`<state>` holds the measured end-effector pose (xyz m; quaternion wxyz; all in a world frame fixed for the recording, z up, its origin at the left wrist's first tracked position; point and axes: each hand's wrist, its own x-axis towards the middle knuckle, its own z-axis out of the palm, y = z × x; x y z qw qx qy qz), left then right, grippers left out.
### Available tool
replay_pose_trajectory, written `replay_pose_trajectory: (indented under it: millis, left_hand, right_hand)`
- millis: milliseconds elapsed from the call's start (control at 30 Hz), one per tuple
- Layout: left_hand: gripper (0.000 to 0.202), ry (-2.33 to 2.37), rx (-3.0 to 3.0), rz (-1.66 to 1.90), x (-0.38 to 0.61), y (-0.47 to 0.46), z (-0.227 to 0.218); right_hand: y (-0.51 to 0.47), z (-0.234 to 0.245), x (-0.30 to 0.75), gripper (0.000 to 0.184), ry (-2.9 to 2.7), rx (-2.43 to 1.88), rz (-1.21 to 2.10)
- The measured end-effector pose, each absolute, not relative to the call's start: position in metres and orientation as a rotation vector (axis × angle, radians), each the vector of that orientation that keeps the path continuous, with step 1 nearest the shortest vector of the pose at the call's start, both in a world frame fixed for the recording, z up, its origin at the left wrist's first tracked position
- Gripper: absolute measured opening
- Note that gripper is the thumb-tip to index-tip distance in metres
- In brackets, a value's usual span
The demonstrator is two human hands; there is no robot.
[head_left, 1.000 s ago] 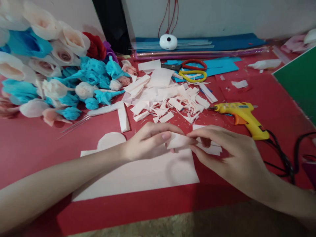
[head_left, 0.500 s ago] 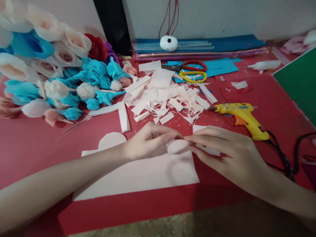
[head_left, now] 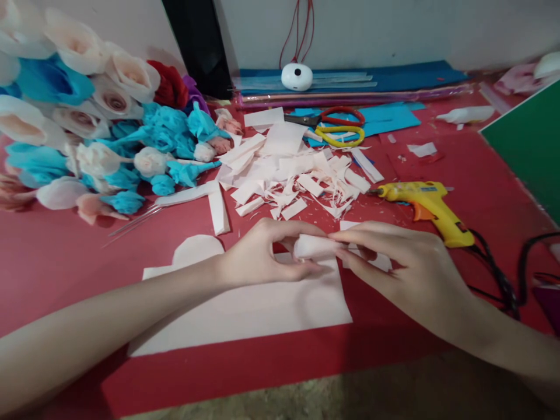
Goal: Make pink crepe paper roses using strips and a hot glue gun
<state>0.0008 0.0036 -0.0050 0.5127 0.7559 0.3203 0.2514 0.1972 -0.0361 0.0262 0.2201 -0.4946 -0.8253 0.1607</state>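
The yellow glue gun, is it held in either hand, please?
No, the glue gun lies untouched on the red table beyond the right hand.

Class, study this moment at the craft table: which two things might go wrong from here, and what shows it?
1. The left hand and right hand both pinch the paper piece; pulled apart, it may tear.
2. The glue gun lies beside the right hand, its cord by that forearm; a snag might drag it.

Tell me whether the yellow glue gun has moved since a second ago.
No. The glue gun lies with its nozzle just right of the paper scraps, exactly as before.
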Motion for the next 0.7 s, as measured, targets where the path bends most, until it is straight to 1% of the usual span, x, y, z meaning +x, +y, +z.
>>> replay_pose_trajectory:
  millis: [400, 600, 700]
  left_hand:
    - [0.026, 0.777, 1.833, 0.713, -0.0006, 0.0017, -0.0090]
    - [0.028, 0.803, 1.856, 0.758, 0.0000, 0.0021, -0.0106]
    - [0.027, 0.812, 1.846, 0.746, 0.0002, 0.0026, -0.0100]
  right_hand:
    - [-0.0373, 0.0273, 0.1930, 0.010, -2.225, -1.396, 0.469]
    - [-0.0390, 0.0225, 0.1931, 0.030, -2.140, -1.435, 0.464]
    - [-0.0396, 0.0215, 0.1929, 0.032, -2.136, -1.421, 0.466]
